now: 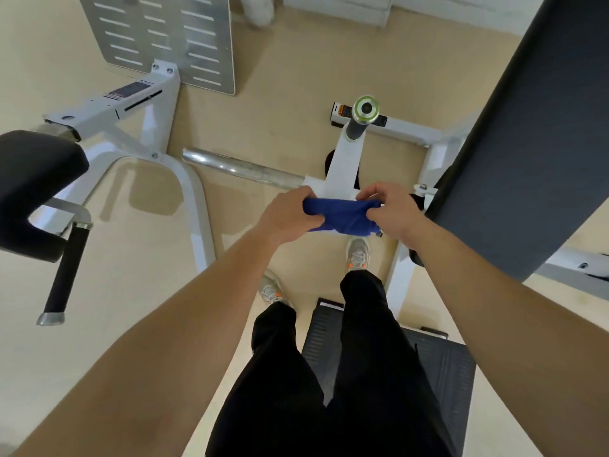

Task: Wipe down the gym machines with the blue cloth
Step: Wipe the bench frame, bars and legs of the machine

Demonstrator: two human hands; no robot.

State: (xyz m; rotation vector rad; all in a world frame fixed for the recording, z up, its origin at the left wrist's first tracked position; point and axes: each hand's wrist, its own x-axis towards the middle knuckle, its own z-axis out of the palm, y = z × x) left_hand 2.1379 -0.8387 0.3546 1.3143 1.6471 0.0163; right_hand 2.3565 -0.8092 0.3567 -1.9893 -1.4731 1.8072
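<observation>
Head camera, single wide-angle view.
Faces steeply down; left hand and right hand close, floor far below.

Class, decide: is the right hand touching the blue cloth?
Touching. The head view shows the right hand pinching one end of the blue cloth; the left hand grips the other end.

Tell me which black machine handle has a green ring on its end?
The short black handle on the white post at centre; the long black handle at left ends in plain silver.
</observation>
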